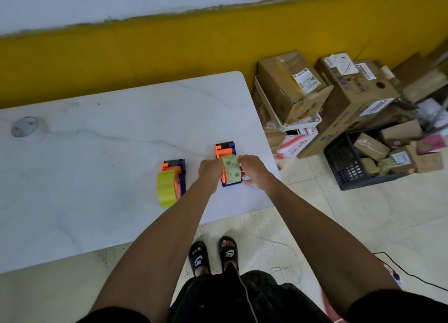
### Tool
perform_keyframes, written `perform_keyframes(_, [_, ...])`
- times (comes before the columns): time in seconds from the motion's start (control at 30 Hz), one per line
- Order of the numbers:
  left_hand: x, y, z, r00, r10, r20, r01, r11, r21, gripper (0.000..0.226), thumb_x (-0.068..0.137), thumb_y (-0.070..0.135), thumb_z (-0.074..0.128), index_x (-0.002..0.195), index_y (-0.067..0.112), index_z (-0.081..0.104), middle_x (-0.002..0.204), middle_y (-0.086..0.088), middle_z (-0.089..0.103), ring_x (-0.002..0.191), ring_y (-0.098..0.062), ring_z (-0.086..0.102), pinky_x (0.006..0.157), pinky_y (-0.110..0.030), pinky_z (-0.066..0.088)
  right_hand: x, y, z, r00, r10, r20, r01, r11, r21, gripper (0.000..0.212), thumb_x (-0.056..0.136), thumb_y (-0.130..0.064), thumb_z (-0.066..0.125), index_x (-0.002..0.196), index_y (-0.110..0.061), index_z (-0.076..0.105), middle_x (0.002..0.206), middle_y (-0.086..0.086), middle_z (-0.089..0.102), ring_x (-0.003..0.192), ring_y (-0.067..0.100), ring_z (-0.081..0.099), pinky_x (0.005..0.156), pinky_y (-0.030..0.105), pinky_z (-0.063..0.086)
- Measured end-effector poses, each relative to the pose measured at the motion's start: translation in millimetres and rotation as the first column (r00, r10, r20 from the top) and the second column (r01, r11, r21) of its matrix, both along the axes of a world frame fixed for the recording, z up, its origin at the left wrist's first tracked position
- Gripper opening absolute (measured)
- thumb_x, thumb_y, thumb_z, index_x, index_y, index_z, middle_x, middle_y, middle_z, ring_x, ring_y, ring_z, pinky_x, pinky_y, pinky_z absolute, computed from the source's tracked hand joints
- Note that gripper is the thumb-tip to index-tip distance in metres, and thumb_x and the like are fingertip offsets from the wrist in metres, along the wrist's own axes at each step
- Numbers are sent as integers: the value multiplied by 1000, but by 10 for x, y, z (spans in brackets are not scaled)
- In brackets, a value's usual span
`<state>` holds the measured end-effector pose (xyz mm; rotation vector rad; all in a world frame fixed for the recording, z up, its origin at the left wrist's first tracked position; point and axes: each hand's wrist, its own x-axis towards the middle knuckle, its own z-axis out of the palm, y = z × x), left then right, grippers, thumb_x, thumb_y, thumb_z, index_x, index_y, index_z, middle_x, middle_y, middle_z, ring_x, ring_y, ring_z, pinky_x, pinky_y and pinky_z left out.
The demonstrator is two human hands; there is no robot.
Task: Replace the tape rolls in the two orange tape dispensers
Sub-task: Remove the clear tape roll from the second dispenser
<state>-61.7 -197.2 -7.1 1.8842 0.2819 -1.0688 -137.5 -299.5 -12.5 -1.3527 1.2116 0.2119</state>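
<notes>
Here both hands, left hand and right hand, grip the pale roll near the white marble table's right edge; boxes crowd the tiled floor.

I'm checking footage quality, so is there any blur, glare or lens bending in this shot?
Head view: the wide lens bows the yellow wall band and the marble table edges; lighting is soft and even, with no strong glare on the tabletop; both hands and the green tape roll look slightly soft.
</notes>
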Motion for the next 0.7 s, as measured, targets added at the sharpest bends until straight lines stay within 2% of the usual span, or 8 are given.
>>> perform_keyframes(0.1, [33,-40,97,1000,11,-7,-11,999,-35,32,85,14,45,103,6,70,100,-10,73,73,-21,65,54,-27,44,-12,-11,41,999,6,37,-6,1000,12,27,91,-28,48,106,-11,61,110,13,67,104,27,65,59,30,53])
perform_keyframes(0.2, [78,-65,195,999,25,-21,-27,997,-71,29,87,11,45,104,3,67,94,-11,69,65,-20,62,52,-28,45,4,-36,87,997,27,66,-27,1000,6,18,91,-30,50,98,-19,62,110,11,68,102,26,66,63,32,54])
perform_keyframes(0.33, [159,-97,320,996,42,-82,-52,990,-129,29,84,9,49,107,0,65,103,-19,72,75,-29,68,55,-33,53,65,-87,188,996,24,88,-26,999,22,11,91,-24,57,98,-17,61,107,13,67,99,26,65,71,37,58])
perform_keyframes(0.5, [199,-85,390,987,77,-142,-100,981,-167,33,81,11,55,111,0,62,105,-22,70,87,-36,70,61,-40,58,102,-101,119,995,-17,102,14,999,33,22,87,-22,65,108,-14,63,112,16,67,96,30,67,54,31,55])
perform_keyframes(0.63, [250,-69,432,985,71,-155,-97,980,-172,30,82,10,54,108,-1,62,102,-23,69,88,-37,70,65,-42,60,142,-87,152,996,6,91,-9,1000,29,21,87,-24,63,107,-17,62,106,12,69,93,27,69,58,31,55])
perform_keyframes(0.7, [247,-64,453,986,66,-153,-92,981,-172,27,83,9,53,105,-1,64,100,-24,70,87,-37,70,72,-46,60,147,-76,181,997,22,74,-24,1000,17,20,87,-26,62,106,-19,62,106,11,70,92,26,70,58,30,55])
